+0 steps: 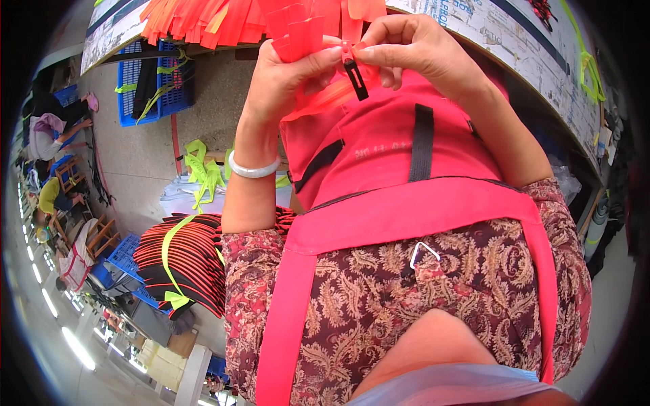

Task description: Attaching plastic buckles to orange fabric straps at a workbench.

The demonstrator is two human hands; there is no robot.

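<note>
A narrow black buckle [356, 82] hung at a tilt just below and between my two hands, its upper end meeting a small orange piece [347, 49] at my fingertips. My left hand [292, 66] was closed around several flat orange strips [298, 35], which fanned upward past its knuckles, while its thumb reached right to the small orange piece. My right hand [405, 49] pinched the right side of that same piece between thumb and forefinger, its other fingers loosely curled. Directly beneath both hands spread my bright pink-red apron [369, 159], crossed by black bands. A pale bangle [254, 168] circled the wrist below my left hand. Beyond my hands, a thick row of orange strips overhung the edge of a bench [513, 42], whose pale surface carried blue print and stretched away right of my right hand. Left of my left hand, a blue crate [157, 84] stood on the floor. Farther below it lay yellow-green strips [202, 172], then a stack of black, orange-edged pieces [184, 262]. Well off to the left, other people sat.
</note>
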